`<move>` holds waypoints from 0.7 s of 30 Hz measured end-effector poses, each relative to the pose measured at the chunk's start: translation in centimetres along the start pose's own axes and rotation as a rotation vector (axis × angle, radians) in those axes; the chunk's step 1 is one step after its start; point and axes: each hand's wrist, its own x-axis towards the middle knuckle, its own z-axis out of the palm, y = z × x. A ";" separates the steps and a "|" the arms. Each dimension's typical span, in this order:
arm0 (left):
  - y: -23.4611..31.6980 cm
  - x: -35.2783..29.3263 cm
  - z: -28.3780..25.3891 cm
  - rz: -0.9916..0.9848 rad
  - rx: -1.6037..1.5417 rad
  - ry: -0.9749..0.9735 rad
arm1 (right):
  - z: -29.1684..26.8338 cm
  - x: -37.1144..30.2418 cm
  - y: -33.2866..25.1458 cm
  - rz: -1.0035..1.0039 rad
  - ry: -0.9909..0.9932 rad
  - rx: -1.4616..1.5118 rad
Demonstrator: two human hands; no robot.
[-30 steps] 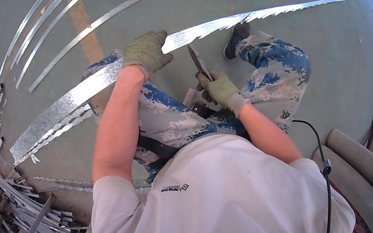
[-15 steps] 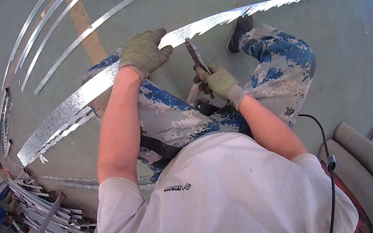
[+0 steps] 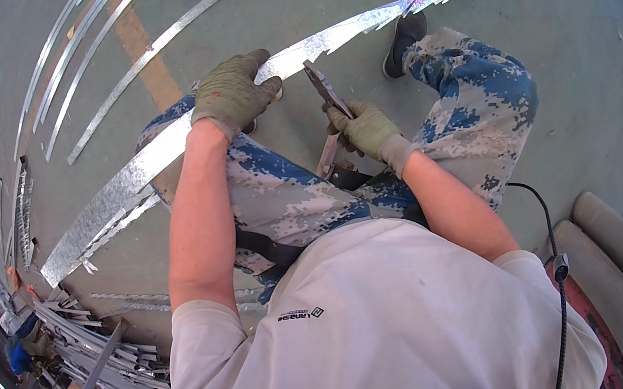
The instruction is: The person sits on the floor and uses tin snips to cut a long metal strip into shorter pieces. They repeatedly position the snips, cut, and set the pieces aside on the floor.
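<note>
A long, shiny sheet-metal strip [image 3: 127,164] lies across my thighs, running from lower left to upper right. Its right part narrows, and its near edge is jagged with tooth-like notches. My left hand [image 3: 236,95], in a greenish work glove, holds the strip near its middle, thumb and fingers pointing right. Gloved as well, my right hand [image 3: 365,127] is closed round the handles of metal pliers [image 3: 326,88]. The jaws point up and left, just short of the strip's near edge; the picture does not make clear whether they touch it. Below the strip's left end lies another jagged strip [image 3: 120,220].
Several long metal strips [image 3: 160,42] lie on the green floor [image 3: 576,89] at upper left. A heap of metal offcuts [image 3: 107,360] is at lower left, near another person [image 3: 22,350]. Beside me on the right are grey cushions [image 3: 617,249] and a black cable [image 3: 550,236].
The view has shifted slightly. The strip's right end appears higher, and the pliers sit slightly left and higher beside it. Both hands keep their hold.
</note>
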 end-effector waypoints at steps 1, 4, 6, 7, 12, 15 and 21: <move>0.1 0.0 -0.1 -0.007 -0.010 -0.011 | 0.0 0.2 0.3 -0.018 0.009 -0.024; -0.1 0.2 -0.1 -0.030 -0.034 -0.038 | -0.2 1.2 1.6 -0.058 0.043 -0.072; -0.1 0.3 0.0 -0.039 -0.040 -0.030 | -0.3 1.5 2.1 -0.066 0.036 -0.066; 0.0 0.2 0.1 -0.040 -0.039 -0.014 | -0.2 1.6 2.1 -0.070 0.034 -0.063; -0.1 0.3 0.0 -0.041 -0.038 -0.003 | -0.2 1.2 1.0 -0.011 0.005 -0.049; 0.4 0.4 -0.3 -0.074 -0.079 -0.013 | -0.4 0.4 -0.5 0.059 -0.050 0.072; -0.2 0.8 0.5 -0.054 -0.109 0.087 | -1.0 0.5 -0.2 0.107 -0.159 0.237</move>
